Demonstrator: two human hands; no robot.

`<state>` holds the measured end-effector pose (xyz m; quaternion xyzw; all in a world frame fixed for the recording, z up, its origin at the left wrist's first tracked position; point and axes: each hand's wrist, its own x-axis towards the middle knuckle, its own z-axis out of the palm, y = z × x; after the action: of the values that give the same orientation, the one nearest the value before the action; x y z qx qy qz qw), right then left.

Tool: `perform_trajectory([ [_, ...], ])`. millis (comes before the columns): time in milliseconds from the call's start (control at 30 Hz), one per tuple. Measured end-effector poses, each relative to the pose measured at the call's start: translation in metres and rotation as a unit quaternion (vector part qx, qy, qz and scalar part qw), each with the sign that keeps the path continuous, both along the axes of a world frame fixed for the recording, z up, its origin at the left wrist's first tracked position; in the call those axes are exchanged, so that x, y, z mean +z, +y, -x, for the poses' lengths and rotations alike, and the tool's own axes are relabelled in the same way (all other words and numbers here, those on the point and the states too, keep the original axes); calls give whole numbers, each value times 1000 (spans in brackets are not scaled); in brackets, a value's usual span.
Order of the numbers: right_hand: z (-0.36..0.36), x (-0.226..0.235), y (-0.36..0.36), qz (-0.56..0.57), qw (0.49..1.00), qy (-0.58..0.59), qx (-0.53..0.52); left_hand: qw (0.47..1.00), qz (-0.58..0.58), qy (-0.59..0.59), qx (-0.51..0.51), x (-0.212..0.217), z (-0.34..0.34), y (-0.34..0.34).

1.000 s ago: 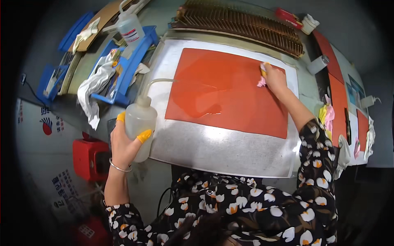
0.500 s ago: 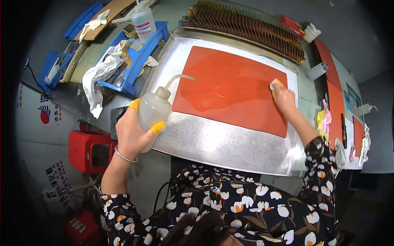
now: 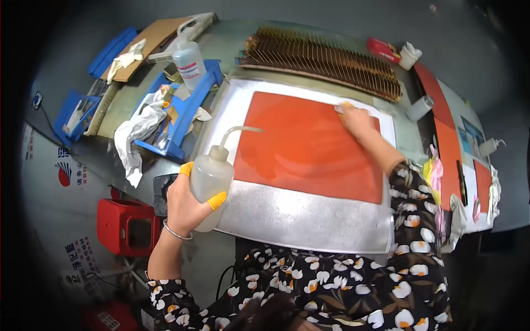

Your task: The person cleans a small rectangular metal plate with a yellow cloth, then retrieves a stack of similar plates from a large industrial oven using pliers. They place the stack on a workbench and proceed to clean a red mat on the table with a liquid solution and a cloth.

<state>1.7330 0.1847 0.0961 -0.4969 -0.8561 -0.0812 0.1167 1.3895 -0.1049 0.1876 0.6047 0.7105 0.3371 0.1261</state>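
Head view: a squeeze bottle (image 3: 211, 185) is gripped in the left hand (image 3: 185, 201), spout aimed at the orange sheet (image 3: 309, 146) on the tabletop (image 3: 232, 44); the right hand (image 3: 356, 118) is pressed flat on a cloth at its far corner; wiping is best kept even, liquid sparing

We see black sleeves with a white-and-orange flower print on both arms. Left hand (image 3: 185, 204): orange finger cots on thumb and index, thin silver bangle (image 3: 175, 231) at the wrist. Right hand (image 3: 356, 118): bare, no jewellery visible.
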Motion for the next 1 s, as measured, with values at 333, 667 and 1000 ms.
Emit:
perform_trajectory([
  [333, 75, 16, -166, 131, 963, 55, 231, 997, -27, -48, -48, -5, -23, 19],
  [667, -32, -4, -30, 13, 993, 59, -98, 985, -42, -151, -75, -4, -11, -9],
  [1000, 37, 34, -158, 169, 966, 44, 190, 979, -43, -186, -66, -8, -15, -12],
])
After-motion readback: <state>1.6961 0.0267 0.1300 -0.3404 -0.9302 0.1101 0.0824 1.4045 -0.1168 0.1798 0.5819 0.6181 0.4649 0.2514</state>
